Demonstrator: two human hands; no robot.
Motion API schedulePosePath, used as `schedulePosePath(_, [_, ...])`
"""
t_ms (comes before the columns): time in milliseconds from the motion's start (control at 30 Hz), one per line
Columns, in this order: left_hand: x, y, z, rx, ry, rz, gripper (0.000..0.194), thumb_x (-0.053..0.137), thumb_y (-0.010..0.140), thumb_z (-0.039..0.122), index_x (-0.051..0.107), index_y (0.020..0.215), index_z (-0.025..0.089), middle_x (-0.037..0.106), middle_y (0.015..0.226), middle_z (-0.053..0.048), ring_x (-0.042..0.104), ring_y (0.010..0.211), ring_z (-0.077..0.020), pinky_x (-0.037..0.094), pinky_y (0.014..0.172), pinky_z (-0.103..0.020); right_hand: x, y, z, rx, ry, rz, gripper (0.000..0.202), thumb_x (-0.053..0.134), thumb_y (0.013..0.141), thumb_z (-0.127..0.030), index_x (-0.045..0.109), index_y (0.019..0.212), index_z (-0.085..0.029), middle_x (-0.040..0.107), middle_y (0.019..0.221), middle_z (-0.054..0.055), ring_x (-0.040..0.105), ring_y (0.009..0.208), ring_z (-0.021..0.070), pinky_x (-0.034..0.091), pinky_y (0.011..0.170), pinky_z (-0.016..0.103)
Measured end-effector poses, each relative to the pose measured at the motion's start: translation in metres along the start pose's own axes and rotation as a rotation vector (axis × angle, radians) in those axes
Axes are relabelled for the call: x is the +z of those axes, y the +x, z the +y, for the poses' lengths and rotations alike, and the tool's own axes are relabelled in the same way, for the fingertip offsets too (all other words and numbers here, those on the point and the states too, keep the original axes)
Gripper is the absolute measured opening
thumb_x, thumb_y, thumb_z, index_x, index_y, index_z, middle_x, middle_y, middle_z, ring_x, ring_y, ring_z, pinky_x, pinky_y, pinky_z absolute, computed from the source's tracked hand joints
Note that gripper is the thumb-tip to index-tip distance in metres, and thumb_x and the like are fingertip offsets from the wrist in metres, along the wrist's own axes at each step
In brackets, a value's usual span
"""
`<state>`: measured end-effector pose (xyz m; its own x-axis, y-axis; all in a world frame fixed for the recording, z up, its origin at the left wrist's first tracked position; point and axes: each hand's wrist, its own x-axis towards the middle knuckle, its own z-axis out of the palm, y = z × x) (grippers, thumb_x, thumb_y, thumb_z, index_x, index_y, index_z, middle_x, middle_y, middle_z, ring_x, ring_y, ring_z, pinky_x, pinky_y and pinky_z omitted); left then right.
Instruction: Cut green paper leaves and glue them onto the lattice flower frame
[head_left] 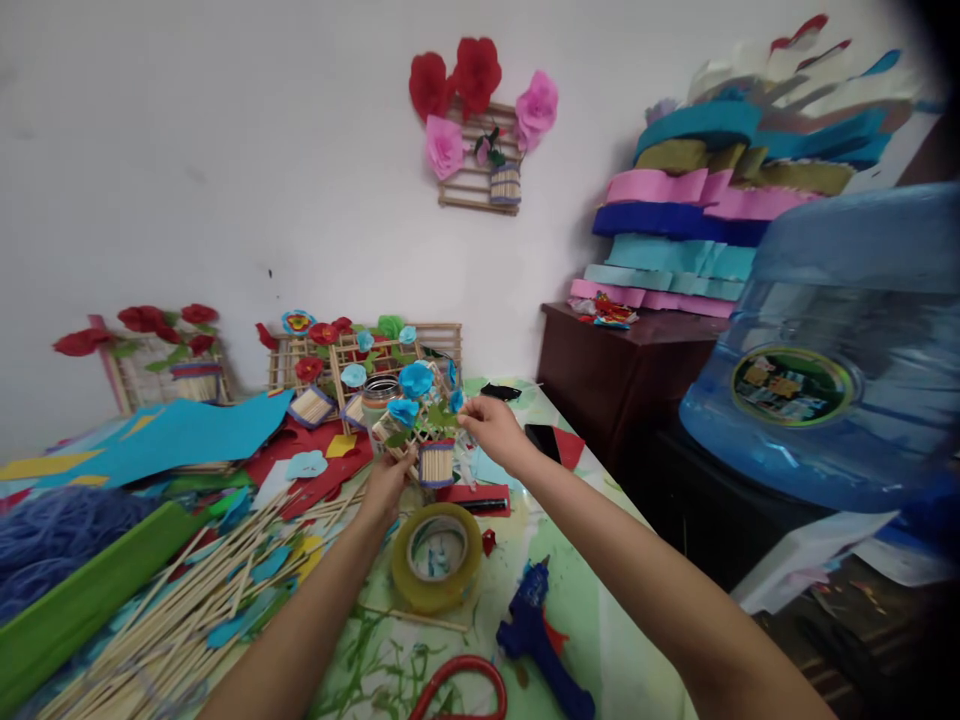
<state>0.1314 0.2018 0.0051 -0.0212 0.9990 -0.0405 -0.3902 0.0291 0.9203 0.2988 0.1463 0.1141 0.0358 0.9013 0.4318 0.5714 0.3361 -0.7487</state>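
A small stick frame with a little stick basket (436,464), green leaves and blue paper flowers (416,379) is held up over the table. My left hand (390,482) grips its lower left side, fingers wrapped on the sticks. At the right side of the flowers, my right hand (491,428) is closed in a pinch at a blue flower (456,401); the fingertips partly cover what they hold. Just below the hands lies a roll of clear tape (436,556), with a black pen (484,504) on red paper behind it.
A blue glue gun (536,635) and red-handled scissors (465,680) lie near the front. Thin sticks (187,600), green paper (90,590) and blue sheets (187,435) cover the left. A water bottle (832,350) stands right; finished frames (360,365) lean behind.
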Motion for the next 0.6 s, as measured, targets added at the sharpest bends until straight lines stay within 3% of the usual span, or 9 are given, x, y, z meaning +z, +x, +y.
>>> schedulePosePath(167, [-0.004,-0.01,0.006,0.002,-0.075,-0.012,0.036,0.085,0.05,0.029,0.066,0.078,0.015,0.069,0.07,-0.002,0.064,0.065,-0.0166,0.047,0.057,-0.025,-0.009,0.0,-0.007,0.0,-0.112,0.062,0.011,0.057,0.078,-0.019,0.066,0.071,-0.017,0.064,0.078,0.003,0.056,0.078,0.0165,0.042,0.074,0.029])
schedulePosePath(300, [-0.003,-0.019,0.022,0.002,-0.167,-0.004,0.027,0.081,0.057,0.019,0.065,0.078,0.015,0.068,0.069,0.0,0.062,0.06,-0.0114,0.048,0.056,-0.02,-0.013,0.002,-0.022,-0.015,-0.205,0.05,0.01,0.06,0.079,-0.021,0.069,0.075,-0.018,0.067,0.093,0.006,0.057,0.093,0.0198,0.041,0.086,0.033])
schedulePosePath(600, [-0.003,-0.039,0.07,-0.027,-0.293,-0.068,0.007,0.064,0.077,0.008,0.065,0.075,0.014,0.07,0.069,-0.002,0.064,0.059,-0.0107,0.051,0.053,-0.018,0.001,0.027,-0.054,-0.056,-0.399,0.02,0.014,0.062,0.081,-0.026,0.074,0.081,-0.02,0.067,0.102,0.007,0.055,0.104,0.0248,0.039,0.089,0.035])
